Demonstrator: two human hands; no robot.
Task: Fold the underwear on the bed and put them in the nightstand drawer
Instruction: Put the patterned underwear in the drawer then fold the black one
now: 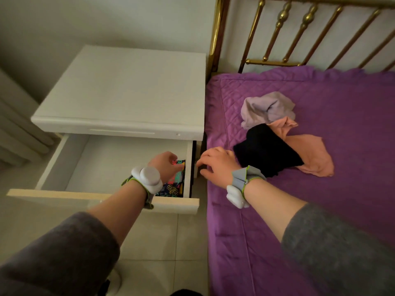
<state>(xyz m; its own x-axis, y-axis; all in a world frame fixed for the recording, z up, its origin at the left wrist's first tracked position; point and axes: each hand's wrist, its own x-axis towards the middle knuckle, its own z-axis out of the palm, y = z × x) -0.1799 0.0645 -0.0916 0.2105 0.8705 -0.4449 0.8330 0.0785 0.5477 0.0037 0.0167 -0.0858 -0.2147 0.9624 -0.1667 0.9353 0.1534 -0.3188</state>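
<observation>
The white nightstand's drawer point(102, 196) stands pulled open. Folded black underwear with a bright multicoloured print point(174, 188) lies in its right end. My left hand point(164, 166) is inside the drawer, fingers curled on top of that printed pair. My right hand point(215, 163) hovers over the bed's left edge with fingers spread, holding nothing, beside the drawer's right side. On the purple bedspread point(320, 189) lie three unfolded pieces: a black one point(267, 152) just right of my right hand, a peach one point(312, 154) partly under it, and a pale lilac one point(265, 110) further back.
The nightstand top point(121, 90) is bare white. A brass bed headboard point(299, 33) runs along the back right. A radiator point(15, 133) stands at the far left. Pale floor tiles point(162, 248) lie below the drawer, between nightstand and bed.
</observation>
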